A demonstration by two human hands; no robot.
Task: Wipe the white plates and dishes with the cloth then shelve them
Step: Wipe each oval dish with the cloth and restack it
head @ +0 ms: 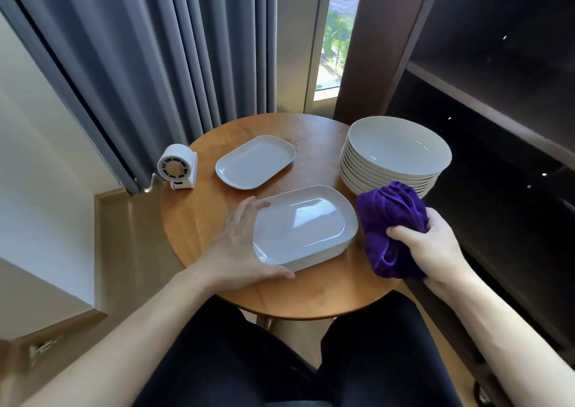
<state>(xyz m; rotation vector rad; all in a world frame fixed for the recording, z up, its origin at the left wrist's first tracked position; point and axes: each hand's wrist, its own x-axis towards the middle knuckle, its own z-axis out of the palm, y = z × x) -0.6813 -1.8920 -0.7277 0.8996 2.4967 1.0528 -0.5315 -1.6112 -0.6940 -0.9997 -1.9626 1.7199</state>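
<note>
— White oblong ceramic plates [303, 226], stacked: where do they sit?

— On the near half of the round wooden counter [326, 288], squarely between the two arms. The left grip [239, 245] is at the stack's left end. It is spread wide, with fingers laid on the far-left rim and the thumb along the near edge. It braces the stack rather than closing round it.

— And the other?

— The right grip [432, 248] is clenched round a bunched purple cloth [389, 220]. The cloth hangs just beside the stack's right end and, as far as I can tell, is not touching the top plate.

— Which way does the stack run?

— Its long axis goes from near-left to far-right, so the cloth is at one end and the brace at the other. I judge the wipe should come in leftward from the right grip, along that axis and toward the bracing one.

— Anything in the way?

— A single white oblong plate [255, 161] lies apart behind the stack. A tall pile of round white dishes [398, 145] stands at the counter's right edge, just behind the cloth. The dark wooden shelf [497, 95] opens on the right, nearer the right grip, so shelving probably goes that way.
</note>
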